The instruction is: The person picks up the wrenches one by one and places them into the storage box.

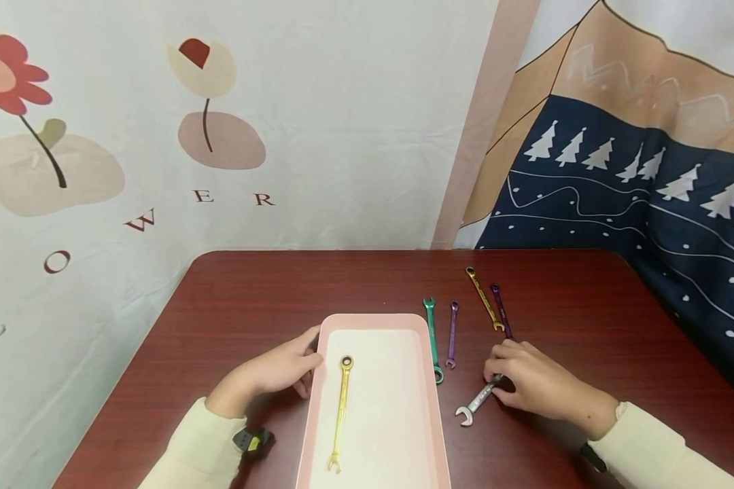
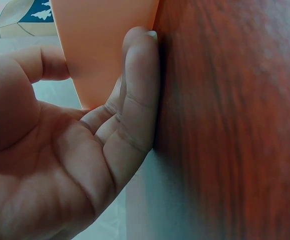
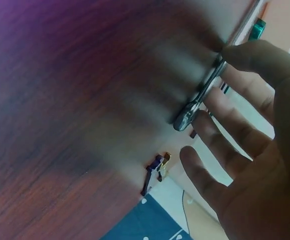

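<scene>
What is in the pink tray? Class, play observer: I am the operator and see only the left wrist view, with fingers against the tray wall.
Observer: One gold wrench lies lengthwise in the pink tray, ring end away from the person.
Operator: Where is the other hand?
Observer: The right hand is on the table right of the tray, thumb and forefinger pinching the far end of a silver wrench.
Operator: Are more tools out?
Observer: Four more lie beyond that hand: a green wrench beside the tray, a purple wrench, an orange-gold wrench and a dark purple wrench.
</scene>
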`<action>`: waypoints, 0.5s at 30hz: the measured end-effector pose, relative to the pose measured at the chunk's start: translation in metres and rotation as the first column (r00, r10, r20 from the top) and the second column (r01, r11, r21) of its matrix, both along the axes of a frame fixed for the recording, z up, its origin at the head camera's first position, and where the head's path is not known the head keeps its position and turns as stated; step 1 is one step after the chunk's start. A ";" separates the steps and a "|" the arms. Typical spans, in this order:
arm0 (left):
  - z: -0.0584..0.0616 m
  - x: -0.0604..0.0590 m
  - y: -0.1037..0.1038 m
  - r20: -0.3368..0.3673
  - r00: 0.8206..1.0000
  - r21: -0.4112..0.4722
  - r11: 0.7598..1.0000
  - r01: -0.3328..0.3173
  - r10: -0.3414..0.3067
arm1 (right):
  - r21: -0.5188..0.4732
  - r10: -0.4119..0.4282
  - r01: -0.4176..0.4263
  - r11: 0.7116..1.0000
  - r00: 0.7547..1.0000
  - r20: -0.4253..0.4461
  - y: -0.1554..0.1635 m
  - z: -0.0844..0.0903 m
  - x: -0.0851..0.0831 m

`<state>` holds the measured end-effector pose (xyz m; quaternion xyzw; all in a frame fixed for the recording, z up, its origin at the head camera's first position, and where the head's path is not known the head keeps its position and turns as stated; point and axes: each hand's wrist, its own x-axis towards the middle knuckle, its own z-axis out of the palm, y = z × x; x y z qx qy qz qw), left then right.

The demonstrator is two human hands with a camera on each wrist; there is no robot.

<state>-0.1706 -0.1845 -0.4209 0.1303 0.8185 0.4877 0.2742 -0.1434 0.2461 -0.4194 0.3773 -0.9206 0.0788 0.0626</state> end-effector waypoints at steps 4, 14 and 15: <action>0.000 0.000 0.000 0.001 1.000 -0.003 1.000 -0.002 0.002 | 0.025 0.012 -0.010 1.000 0.999 -0.051 -0.002 -0.001 -0.001; 0.002 -0.001 -0.001 0.004 1.000 0.020 1.000 0.013 -0.013 | 0.065 0.054 -0.046 0.997 0.990 -0.127 -0.008 0.001 -0.002; 0.002 -0.001 -0.001 0.006 1.000 0.021 1.000 0.013 -0.013 | 0.068 0.067 -0.058 0.996 0.988 -0.139 -0.009 0.001 -0.002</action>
